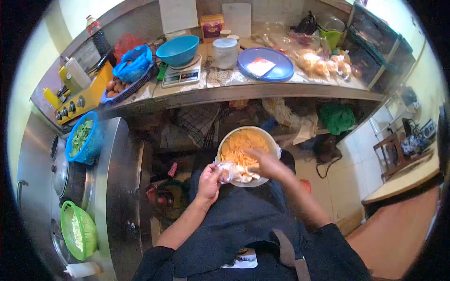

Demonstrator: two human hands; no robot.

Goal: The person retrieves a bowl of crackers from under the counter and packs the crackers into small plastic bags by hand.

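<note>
A pale round tub [276, 146] sits at my lap, filled with orange crisp-like pieces [241, 140]. Paler, whitish pieces [247, 174] show at its near side; I cannot tell whether they are loose or bagged. My left hand [209, 181] pinches a small clear plastic bag [227, 170] at the tub's near left rim. What the bag contains is hard to make out. Over the right part of the tub is my right hand [267, 165], its fingers reaching toward the orange pieces. Motion smears those fingers, so their grip is unclear.
On the shelf ahead are a teal bowl [178, 50], a scale [182, 77], a white jar [225, 52], a blue lid [279, 61] and filled clear bags [318, 63]. To the left, a blue basket of greens [83, 138] and a green basket [86, 234] stand by the stove.
</note>
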